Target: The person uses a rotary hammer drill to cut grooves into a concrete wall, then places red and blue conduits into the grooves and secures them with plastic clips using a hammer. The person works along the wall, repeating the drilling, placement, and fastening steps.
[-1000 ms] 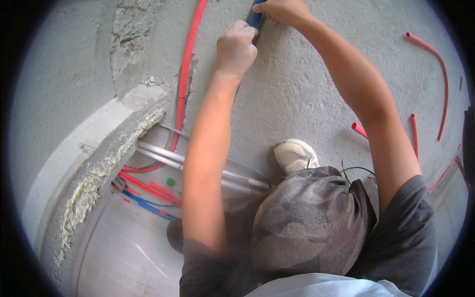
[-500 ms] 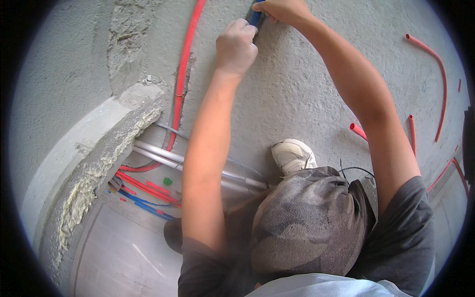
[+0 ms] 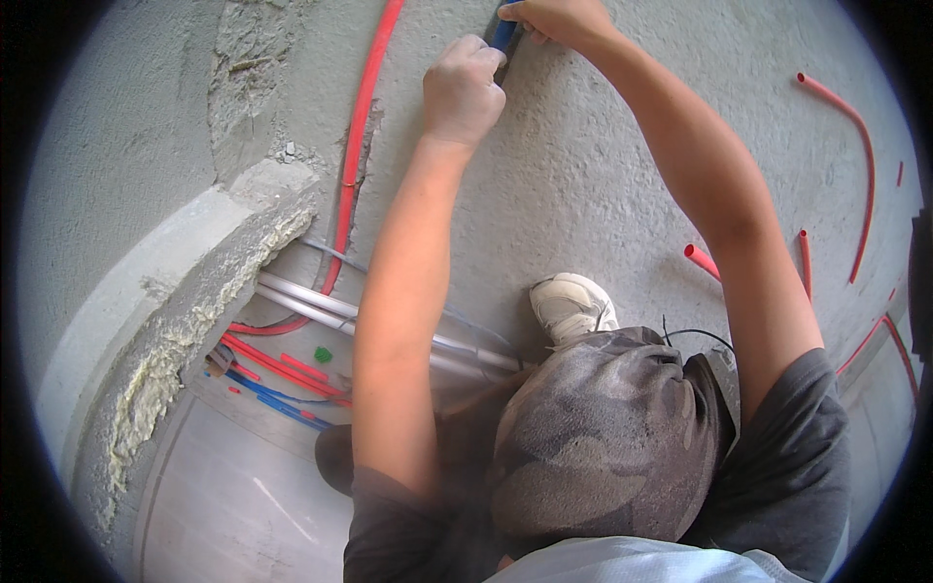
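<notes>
My left hand [image 3: 464, 89] is closed, its fingers wrapped round the lower end of a narrow blue object [image 3: 503, 35] near the top edge of the view. The upper end of that object is pinched in the fingers of my right hand [image 3: 561, 19], farther away and to the right. Between the two hands only a short blue and dark stretch shows, and the rest is hidden or cut off by the picture's edge, so its kind cannot be told. Both hands are close to the rough grey concrete floor [image 3: 573, 175]. Left of them runs a thick red pipe [image 3: 364, 102].
A broken concrete ledge [image 3: 194, 282] stands at the left, with white pipes [image 3: 311, 301] and red and blue tubes [image 3: 277, 396] beside it. Cut red pipe pieces [image 3: 860, 146] lie at the right. My white shoe [image 3: 571, 303] is planted near the middle.
The view has shifted very slightly, so the pipes sit a little farther left. Both hands keep nearly the same place and hold on the blue object.
</notes>
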Demonstrator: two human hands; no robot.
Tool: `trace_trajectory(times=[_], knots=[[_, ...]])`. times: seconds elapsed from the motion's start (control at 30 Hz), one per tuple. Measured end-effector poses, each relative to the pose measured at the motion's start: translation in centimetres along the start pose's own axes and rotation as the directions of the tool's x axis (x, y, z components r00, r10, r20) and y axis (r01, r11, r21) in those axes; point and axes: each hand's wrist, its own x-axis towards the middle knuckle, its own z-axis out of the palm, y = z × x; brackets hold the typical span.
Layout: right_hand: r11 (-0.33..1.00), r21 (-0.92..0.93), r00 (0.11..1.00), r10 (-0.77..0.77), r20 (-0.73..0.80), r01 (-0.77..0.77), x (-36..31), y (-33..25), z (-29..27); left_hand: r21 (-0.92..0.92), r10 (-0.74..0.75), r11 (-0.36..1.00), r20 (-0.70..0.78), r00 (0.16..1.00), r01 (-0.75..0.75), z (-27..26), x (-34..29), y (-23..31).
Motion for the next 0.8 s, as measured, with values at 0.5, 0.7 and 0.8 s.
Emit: trace_trajectory(times=[0.5, 0.7, 0.8], knots=[[0.986, 0.005, 0.983, -0.167, 0.073, 0.167, 4.7, 5.0, 1.6, -0.074, -0.165, 0.986, -0.308, 0.937, 0.149, 3.1, -2.8, 1.1], [0.976, 0.05, 0.977, -0.213, -0.008, 0.213, 3.7, 5.2, 1.7, -0.207, -0.225, 0.968, -0.456, 0.861, 0.143, 5.3, -3.8, 1.3], [0.936, -0.014, 0.919, -0.347, -0.188, 0.351, 0.1, 3.4, 3.5, -0.176, -0.24, 0.967, -0.409, 0.88, 0.182, 5.5, -4.0, 1.6]])
